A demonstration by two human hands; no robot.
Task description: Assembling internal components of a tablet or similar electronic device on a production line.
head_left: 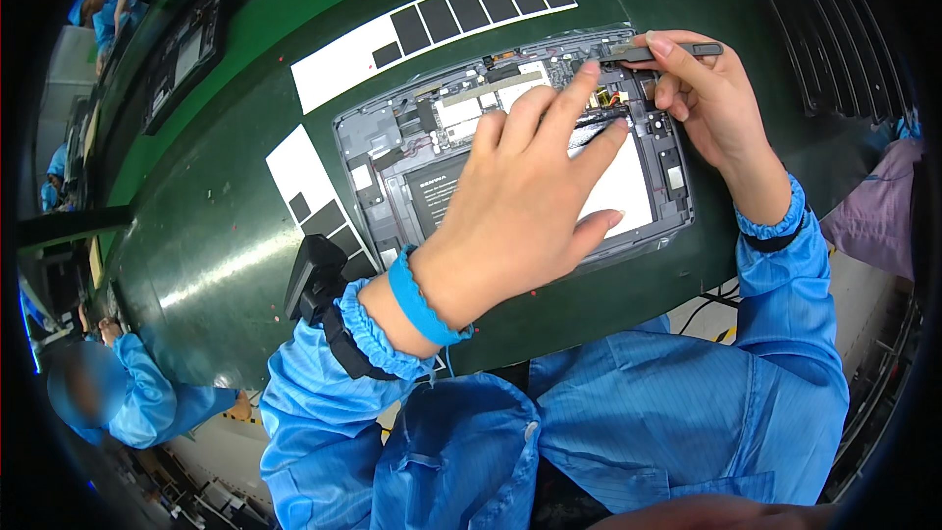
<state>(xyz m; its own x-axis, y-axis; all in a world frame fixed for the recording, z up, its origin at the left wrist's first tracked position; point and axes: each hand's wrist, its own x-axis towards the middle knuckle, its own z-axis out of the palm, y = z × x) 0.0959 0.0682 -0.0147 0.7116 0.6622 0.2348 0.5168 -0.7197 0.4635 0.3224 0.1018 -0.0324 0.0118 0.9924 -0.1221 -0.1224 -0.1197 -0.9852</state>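
An opened tablet-like device [375, 128] lies on the green table, its circuit boards and battery exposed. Over its middle spreads my left hand [520, 177], palm down with fingers stretched out. Two of its fingertips rest on or just above the parts at the upper right of the device; contact cannot be made out exactly. My right hand [708, 88], at the device's upper right corner, pinches dark tweezers [699, 49]. Their tips point left toward the board, close to a left fingertip. Thin coloured wires [613, 98] show between the hands. The left hand hides part of the black battery [432, 198].
White sheets with black rectangular pads [466, 8] lie beyond the device and to its left [294, 172]. Dark panels [800, 49] stand in a row at the right. Another open device [186, 54] sits far left. Co-workers in blue are at the left, one nearby [147, 393].
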